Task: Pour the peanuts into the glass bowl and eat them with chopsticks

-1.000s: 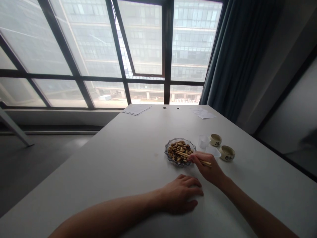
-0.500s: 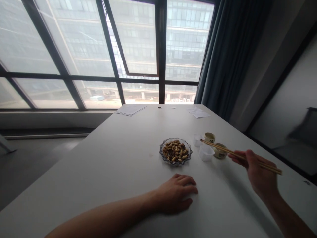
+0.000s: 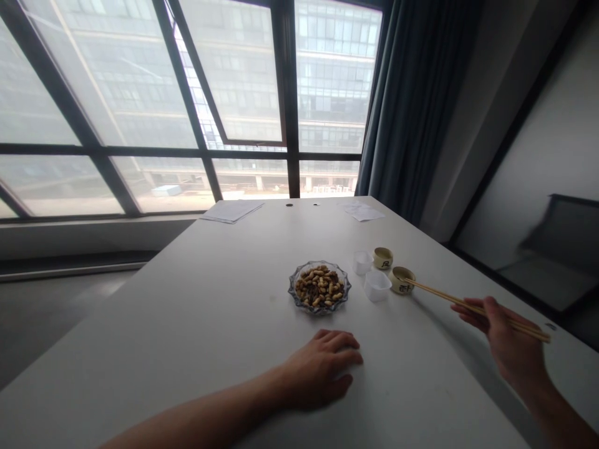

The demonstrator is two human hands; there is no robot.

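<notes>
My right hand [image 3: 510,340] grips a pair of wooden chopsticks [image 3: 449,297], their tips at the mouth of the nearer beige cup [image 3: 402,285]. Whether anything is pinched between the tips is too small to tell. Behind that cup stands a second beige cup [image 3: 382,258] with a dark character on it. Left of the cups are two clear plastic cups, a nearer one [image 3: 377,287] and a farther one [image 3: 362,263]. My left hand [image 3: 322,368] rests on the table with fingers apart, just in front of a scalloped glass bowl [image 3: 345,299] of peanuts [image 3: 321,287].
The white table [image 3: 224,299] stretches to the windows. Paper sheets [image 3: 231,212] lie at its far left, and another sheet [image 3: 365,212] at its far right. A dark curtain [image 3: 407,112] hangs at the right, and a dark chair [image 3: 561,231] stands beyond the table.
My right hand has moved right, bringing the chopstick tips from above the clear cups to the nearer beige cup. The view has turned slightly right. My left hand stays resting on the table.
</notes>
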